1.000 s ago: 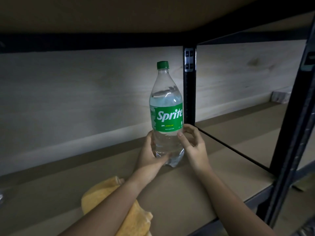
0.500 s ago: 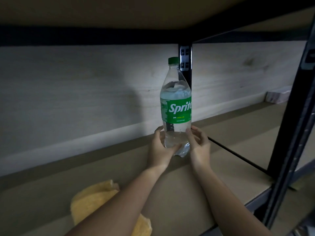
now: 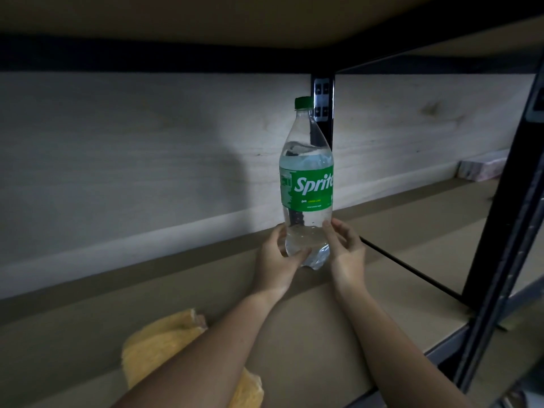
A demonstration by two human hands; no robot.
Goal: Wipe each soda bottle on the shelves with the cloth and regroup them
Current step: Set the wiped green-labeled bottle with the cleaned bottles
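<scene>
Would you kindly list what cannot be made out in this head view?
- Cloth: partly hidden by the left forearm.
- Sprite bottle base: covered by the left hand and right hand; contact with the shelf unclear.
- Small label print: too small.
- Pale object far right: cut by the post.

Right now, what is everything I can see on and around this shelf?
Sprite bottle: one, clear with green label and green cap, upright near the back of the shelf, in front of the rear post, held low down by both hands.
Cloth: one, yellow, lying on the shelf board at lower left, partly hidden by the left forearm.
Shelf board: one, brown, under the bottle and cloth.
Rear post: one, black metal, behind the bottle.
Small pale object: one, far right on the next shelf section; too blurred to identify.
Left hand: one, grips the bottle's base from the left.
Right hand: one, fingers curled round the bottle's lower right side.
</scene>
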